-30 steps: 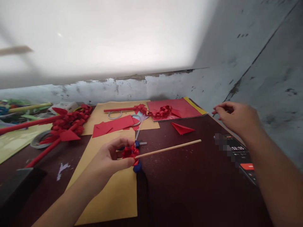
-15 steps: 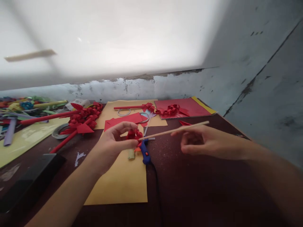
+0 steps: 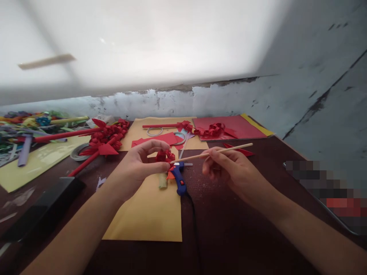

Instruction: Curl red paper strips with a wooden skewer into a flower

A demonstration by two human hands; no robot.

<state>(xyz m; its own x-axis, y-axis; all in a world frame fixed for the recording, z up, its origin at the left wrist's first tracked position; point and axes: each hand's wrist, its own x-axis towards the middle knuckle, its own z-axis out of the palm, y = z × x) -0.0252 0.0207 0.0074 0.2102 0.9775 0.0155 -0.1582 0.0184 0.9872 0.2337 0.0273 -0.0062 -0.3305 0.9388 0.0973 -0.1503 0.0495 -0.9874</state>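
My left hand (image 3: 140, 166) is closed on a small red paper flower (image 3: 164, 156) of curled loops, partly covered by my fingers. A thin wooden stick (image 3: 192, 157) runs from the flower up to the right. My right hand (image 3: 226, 164) pinches that stick between thumb and forefinger near its middle, the other fingers curled beneath. Just below the flower, a blue hot glue gun (image 3: 180, 181) with a clear glue stick at its back lies on the table. A short greenish roll (image 3: 163, 181) sits beside it on a yellow paper sheet (image 3: 149, 225).
Red paper-wrapped stems with folded flowers (image 3: 106, 139) and a tape roll (image 3: 78, 152) lie left, near a black box (image 3: 46, 206). Behind are red paper strips (image 3: 155, 139), a red paper chain (image 3: 212, 130) and a red folder (image 3: 246, 128). A phone (image 3: 323, 191) lies right.
My right hand has come in from beside the phone and taken hold of the stick. The left hand keeps the red flower. The view has shifted, showing more of the glue gun.
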